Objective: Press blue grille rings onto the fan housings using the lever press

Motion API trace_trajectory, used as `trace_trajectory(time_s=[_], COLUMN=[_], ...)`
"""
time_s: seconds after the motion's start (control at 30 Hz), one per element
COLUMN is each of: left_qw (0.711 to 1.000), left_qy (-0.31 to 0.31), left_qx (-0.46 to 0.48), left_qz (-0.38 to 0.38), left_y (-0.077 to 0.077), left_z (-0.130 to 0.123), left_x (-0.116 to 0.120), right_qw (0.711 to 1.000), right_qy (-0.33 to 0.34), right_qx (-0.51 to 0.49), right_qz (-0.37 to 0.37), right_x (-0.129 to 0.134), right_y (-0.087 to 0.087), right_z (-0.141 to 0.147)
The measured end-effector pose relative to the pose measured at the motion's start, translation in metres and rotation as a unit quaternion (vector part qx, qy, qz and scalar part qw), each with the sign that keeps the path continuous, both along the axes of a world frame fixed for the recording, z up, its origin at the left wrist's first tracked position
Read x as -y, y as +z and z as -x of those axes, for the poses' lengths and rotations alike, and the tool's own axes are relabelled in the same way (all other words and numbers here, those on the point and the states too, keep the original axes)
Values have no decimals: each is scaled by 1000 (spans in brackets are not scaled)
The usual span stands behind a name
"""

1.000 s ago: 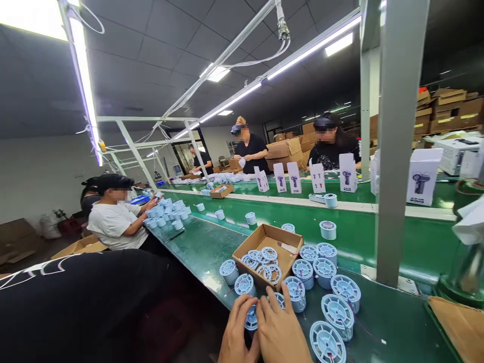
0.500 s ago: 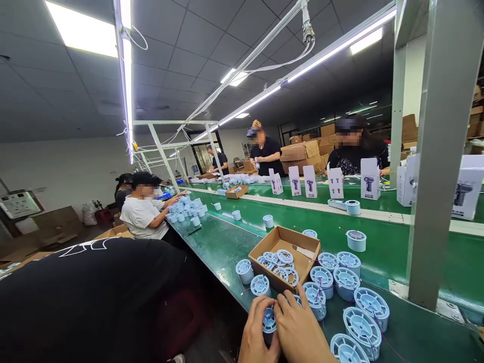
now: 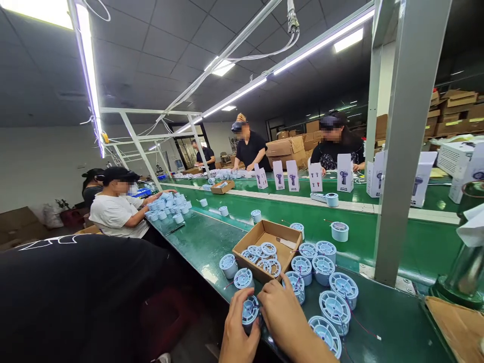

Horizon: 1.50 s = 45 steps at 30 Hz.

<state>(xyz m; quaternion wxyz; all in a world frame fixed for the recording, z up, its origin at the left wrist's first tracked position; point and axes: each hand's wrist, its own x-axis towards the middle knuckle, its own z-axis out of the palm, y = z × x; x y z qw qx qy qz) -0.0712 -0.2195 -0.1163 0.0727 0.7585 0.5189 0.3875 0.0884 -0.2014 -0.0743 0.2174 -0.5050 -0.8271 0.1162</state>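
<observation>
Low in the view, a blue round part [image 3: 250,309] with a spoked top stands upright between my hands. My left hand [image 3: 236,327] is wrapped round its left and near side. Its right side is met by the fingertips of my right hand [image 3: 282,312], which bend over toward it; part of them is hidden behind the hand's back. Just beyond lies an open cardboard box [image 3: 242,247] with several blue spoked rings [image 3: 268,248] in it. More blue round parts [image 3: 334,306], some with thin red and dark wires, stand to the right of my right hand.
A grey post [image 3: 406,141] rises at the right beside the green conveyor [image 3: 363,247]. White printed boxes [image 3: 344,173] line its far side. A person in black leans in at the left; other people sit or stand along the line. A glass jar [image 3: 463,272] is at the right edge.
The view has swung right, so the scene sits further left. My left hand has opened round the part's side, showing more of its top, and my right hand's fingers have drawn slightly off it.
</observation>
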Motion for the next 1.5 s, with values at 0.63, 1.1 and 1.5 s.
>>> trace_trajectory(time_s=[0.63, 1.1, 1.5], left_qw=[989, 980, 975], left_qy=[40, 77, 157], left_qx=[143, 182, 79], left_qz=[-19, -29, 134], left_y=[0, -14, 24], left_z=[8, -16, -1], left_x=[-9, -8, -65], right_qw=[984, 984, 991], right_qy=[-46, -56, -51], right_qx=[10, 11, 21], right_qz=[-173, -170, -124], right_x=[3, 14, 16], right_y=[-7, -32, -25], right_z=[16, 11, 15])
